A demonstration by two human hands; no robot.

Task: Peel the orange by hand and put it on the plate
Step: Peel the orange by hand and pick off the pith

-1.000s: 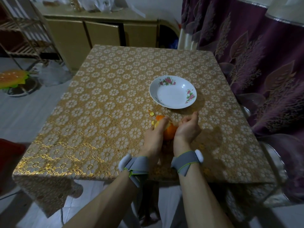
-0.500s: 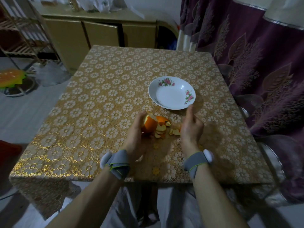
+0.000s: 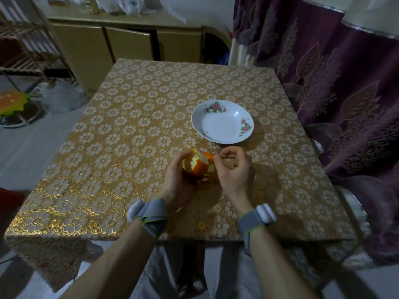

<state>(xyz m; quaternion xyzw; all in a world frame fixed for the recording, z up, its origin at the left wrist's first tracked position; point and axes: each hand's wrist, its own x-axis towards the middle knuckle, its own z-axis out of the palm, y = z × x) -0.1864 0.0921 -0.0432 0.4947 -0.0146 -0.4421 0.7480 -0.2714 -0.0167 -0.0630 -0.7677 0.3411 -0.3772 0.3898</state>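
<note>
- The surface [image 3: 129, 143] shows a gold floral pattern; a flowered plate [image 3: 220, 126] sits right of centre.
- Left hand [image 3: 177, 180] grips the part-peeled orange [image 3: 195, 167] near the plate; right hand [image 3: 234, 172] curls at its peel, hold unclear.
- Cabinet [image 3: 129, 46] behind; purple curtain [image 3: 334, 83] right.

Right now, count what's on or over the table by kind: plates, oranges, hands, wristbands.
Plates: 1, the plate
Oranges: 1, the orange, partly peeled
Hands: 2, left hand and right hand
Wristbands: 2, left wristband and right wristband
Total: 6
</note>
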